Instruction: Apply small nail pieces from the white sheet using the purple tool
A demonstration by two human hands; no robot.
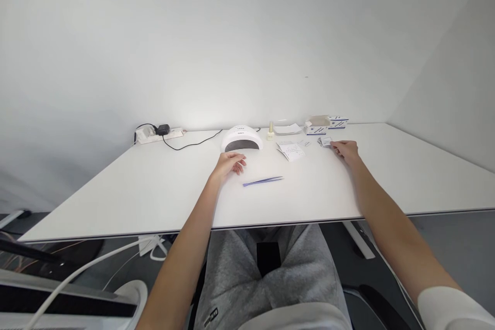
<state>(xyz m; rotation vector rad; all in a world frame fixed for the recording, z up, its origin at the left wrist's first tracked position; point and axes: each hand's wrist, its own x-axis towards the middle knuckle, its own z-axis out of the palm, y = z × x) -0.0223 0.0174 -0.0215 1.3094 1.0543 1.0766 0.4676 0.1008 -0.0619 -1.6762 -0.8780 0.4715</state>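
Observation:
My left hand (231, 163) rests on the white table just in front of a white nail lamp (242, 137). Its fingers are loosely curled and apart, with nothing in them. A pair of purple-blue tweezers (263, 181) lies to the right of that hand. Farther right, my right hand (347, 150) pinches the edge of a small white sachet (326, 141) at the tabletop. More sachets seem to lie under it, though they are too small to count. A folded printed leaflet (292, 151) lies between my hands.
Behind the leaflet stand a nail polish bottle (270, 132) and a stack of white paper (288, 129). An opened white-and-blue box (317, 126) and another box (338, 122) are by the wall. A power strip (149, 135) with a black adapter (163, 129) lies at the back left.

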